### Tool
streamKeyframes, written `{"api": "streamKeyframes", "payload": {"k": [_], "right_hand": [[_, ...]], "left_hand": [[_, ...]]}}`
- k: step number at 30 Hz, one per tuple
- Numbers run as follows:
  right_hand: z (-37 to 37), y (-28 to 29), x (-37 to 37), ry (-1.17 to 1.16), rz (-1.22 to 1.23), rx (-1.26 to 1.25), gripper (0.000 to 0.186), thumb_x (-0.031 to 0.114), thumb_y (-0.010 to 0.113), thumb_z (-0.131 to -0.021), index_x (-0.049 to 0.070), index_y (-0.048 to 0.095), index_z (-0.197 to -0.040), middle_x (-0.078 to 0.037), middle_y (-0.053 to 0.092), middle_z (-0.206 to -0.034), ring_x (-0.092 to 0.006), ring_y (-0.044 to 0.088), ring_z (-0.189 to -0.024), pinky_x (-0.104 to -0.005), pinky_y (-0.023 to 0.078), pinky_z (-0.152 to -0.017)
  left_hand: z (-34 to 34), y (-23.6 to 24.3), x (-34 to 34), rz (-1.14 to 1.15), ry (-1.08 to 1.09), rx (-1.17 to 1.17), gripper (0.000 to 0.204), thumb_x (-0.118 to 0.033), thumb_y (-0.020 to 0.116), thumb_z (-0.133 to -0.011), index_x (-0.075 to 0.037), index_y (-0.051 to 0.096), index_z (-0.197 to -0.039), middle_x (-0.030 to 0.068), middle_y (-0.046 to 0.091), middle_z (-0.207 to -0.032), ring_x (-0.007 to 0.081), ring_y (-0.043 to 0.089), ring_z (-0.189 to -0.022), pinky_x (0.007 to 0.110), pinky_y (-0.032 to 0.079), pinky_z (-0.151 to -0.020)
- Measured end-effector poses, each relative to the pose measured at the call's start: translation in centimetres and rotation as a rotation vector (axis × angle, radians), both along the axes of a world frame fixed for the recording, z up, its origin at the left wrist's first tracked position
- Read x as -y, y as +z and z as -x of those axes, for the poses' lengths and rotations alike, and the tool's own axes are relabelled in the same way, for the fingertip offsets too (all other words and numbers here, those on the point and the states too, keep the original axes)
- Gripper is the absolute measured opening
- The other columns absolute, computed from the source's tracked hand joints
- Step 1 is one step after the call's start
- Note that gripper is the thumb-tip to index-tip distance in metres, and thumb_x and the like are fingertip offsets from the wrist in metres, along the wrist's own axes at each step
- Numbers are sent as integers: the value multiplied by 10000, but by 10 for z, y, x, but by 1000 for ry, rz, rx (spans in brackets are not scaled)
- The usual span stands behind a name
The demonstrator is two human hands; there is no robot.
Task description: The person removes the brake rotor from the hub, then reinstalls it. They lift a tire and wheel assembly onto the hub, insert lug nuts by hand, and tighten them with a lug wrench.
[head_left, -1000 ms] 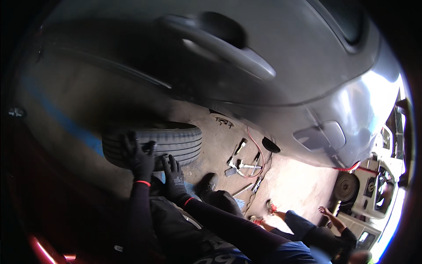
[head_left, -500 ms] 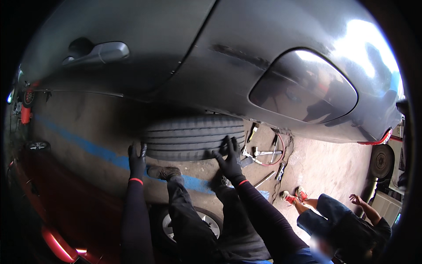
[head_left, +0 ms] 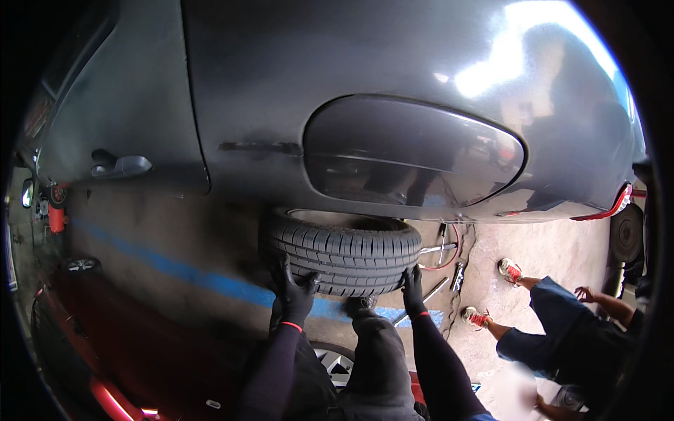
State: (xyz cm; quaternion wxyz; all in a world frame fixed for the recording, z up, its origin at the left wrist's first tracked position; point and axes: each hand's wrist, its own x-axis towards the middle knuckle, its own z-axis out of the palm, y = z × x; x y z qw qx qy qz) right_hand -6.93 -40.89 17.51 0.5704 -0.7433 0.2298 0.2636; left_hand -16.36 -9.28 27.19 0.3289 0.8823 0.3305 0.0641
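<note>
Both hands wear black gloves with red cuffs and grip a black tyre (head_left: 344, 256), roughly level and just below the grey car's side. My left hand (head_left: 293, 289) holds its near left side, fingers bent against the tread. My right hand (head_left: 414, 293) grips its right end, fingers partly hidden round it. Under the tyre are my legs (head_left: 368, 351) and one foot. A silver-spoked wheel (head_left: 328, 366) shows partly behind my legs.
The grey car (head_left: 246, 84) fills the upper view. A red car (head_left: 140, 337) stands lower left. Tools and a red hose (head_left: 453, 256) lie on the floor by a blue line (head_left: 175, 266). A co-worker (head_left: 562, 330) is at the right, near another wheel (head_left: 625, 231).
The tyre and both hands have moved right and the tyre has turned a little, showing more of its rim opening. My left hand has closed onto it. The view has shifted along the car.
</note>
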Motion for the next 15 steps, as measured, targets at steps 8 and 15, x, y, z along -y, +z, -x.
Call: {"api": "streamKeyframes", "payload": {"k": [8,15], "right_hand": [[134,14,-104,-151,34,44,785,275,658,-992,-61,209,-1542,-297,373,-1529,-379,399,-1411,-440,326,-1164],[102,29,-188,-49,341,288,879,354,650,-973,-96,163,-1550,-340,244,-1592,-456,198,-1510,-518,106,-1239]], "left_hand": [[-6,-2,-158,308,-370,-201,971,-242,832,-839,-47,248,-1591,225,579,-1404,348,529,-1328,415,418,-1106],[-2,-40,-236,782,-90,-180,942,-176,796,-890,-79,202,-1614,173,311,-1614,250,372,-1429,379,366,-1161]]}}
